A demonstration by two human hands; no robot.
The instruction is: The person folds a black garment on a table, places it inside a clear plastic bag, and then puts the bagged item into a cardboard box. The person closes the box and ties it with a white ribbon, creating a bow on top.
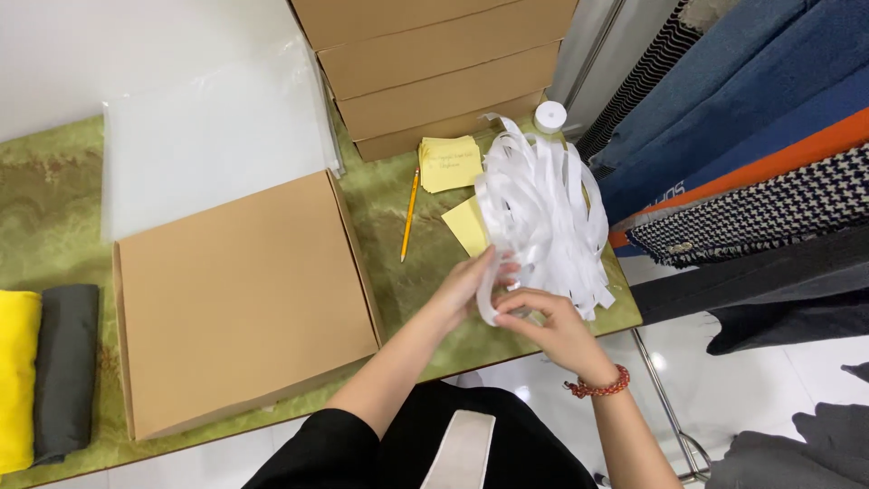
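From the head view, both hands work at the near right corner of the green marbled tabletop (54,181), where a loose heap of white ribbon (543,204) lies in tangled, glossy loops. The heap runs lengthwise away from the person, from the hands toward a small white spool (549,116) standing at its far end. The left hand (471,282) has its fingers closed on a strand at the heap's near edge, and the right hand (548,324), a red beaded bracelet (599,388) at its wrist, pinches a curved loop of the same ribbon between thumb and fingers. Just left of the heap lie pale yellow paper notes (450,163) and a yellow pencil (409,214), its long axis pointing away from the person. A flat, closed brown cardboard box (240,299) fills the middle of the tabletop, with a clear plastic sheet (213,136) behind it and a stack of similar boxes (434,63) further back. Folded yellow and grey cloths (41,371) sit at the left edge.
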